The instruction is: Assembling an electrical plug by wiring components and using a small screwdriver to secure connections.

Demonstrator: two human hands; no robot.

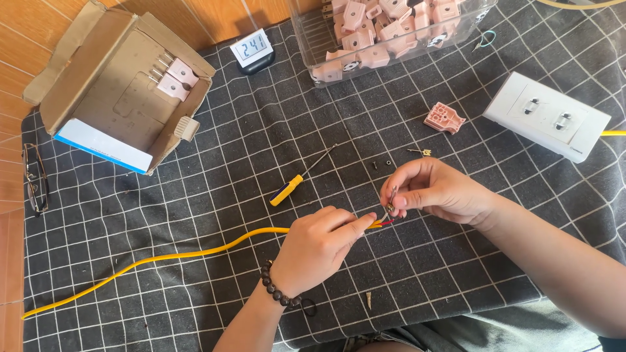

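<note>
Yellow cable (pixel 163 257) runs across the checked cloth (pixel 215 195) on the desk to your left hand (pixel 316 248), which pinches its stripped end, where red and yellow wires (pixel 383 223) fan out. Your right hand (pixel 437 190) pinches a small metal pin (pixel 391 199) against them. Loosen either grip and the pin could drop or the strands splay. Farther off, tiny screws (pixel 381 163) could roll away near the screwdriver (pixel 297 182) and pink plug body (pixel 445 118).

Hands (pixel 378 218) on yellow cable (pixel 163 257)
</note>
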